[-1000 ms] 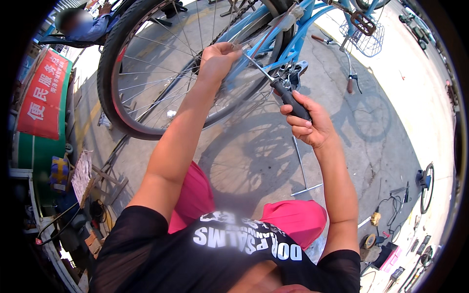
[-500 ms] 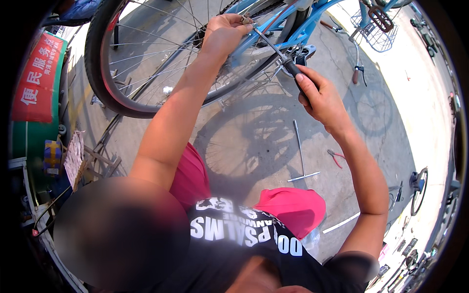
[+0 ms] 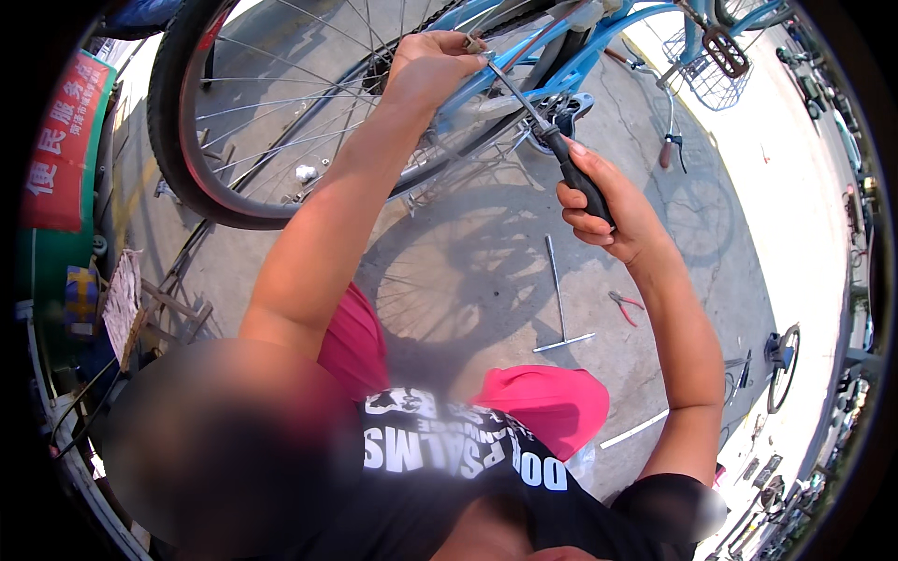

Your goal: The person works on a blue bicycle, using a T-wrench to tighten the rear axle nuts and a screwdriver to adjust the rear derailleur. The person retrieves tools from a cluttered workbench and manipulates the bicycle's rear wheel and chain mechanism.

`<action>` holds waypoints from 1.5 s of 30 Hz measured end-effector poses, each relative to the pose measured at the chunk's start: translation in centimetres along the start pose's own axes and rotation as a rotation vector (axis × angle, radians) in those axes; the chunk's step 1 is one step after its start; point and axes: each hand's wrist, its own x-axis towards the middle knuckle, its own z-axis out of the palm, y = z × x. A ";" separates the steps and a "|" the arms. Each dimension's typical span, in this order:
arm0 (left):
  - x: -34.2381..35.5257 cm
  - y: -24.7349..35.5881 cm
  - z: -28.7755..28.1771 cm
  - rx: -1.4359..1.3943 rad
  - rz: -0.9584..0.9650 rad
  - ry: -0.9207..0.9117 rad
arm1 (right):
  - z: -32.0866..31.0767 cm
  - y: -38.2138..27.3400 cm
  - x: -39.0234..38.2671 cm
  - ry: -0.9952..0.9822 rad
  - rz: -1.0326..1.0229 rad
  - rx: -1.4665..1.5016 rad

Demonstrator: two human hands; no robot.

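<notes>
Both hands are up at the blue bicycle frame [image 3: 599, 47] beside the rear wheel [image 3: 271, 122]. The right hand [image 3: 608, 206] is wrapped tight around the black handle of a screwdriver [image 3: 547, 131], whose shaft slants up and left until its tip meets the left hand [image 3: 435, 65]. That hand is closed at the frame, apparently pinching a small part, though its fingers hide it. Since half a second ago, the hands sit a little lower in view, grips unchanged.
</notes>
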 end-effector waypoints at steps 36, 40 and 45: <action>-0.9 1.2 0.5 0.130 0.029 0.101 | 1.5 1.9 0.7 0.559 -0.498 -1.294; -0.5 0.1 0.0 0.113 0.089 0.134 | 2.0 2.1 1.1 0.589 -0.548 -1.437; 0.1 -0.2 -0.3 0.210 0.152 0.073 | 1.9 1.6 0.9 0.305 -0.234 -0.511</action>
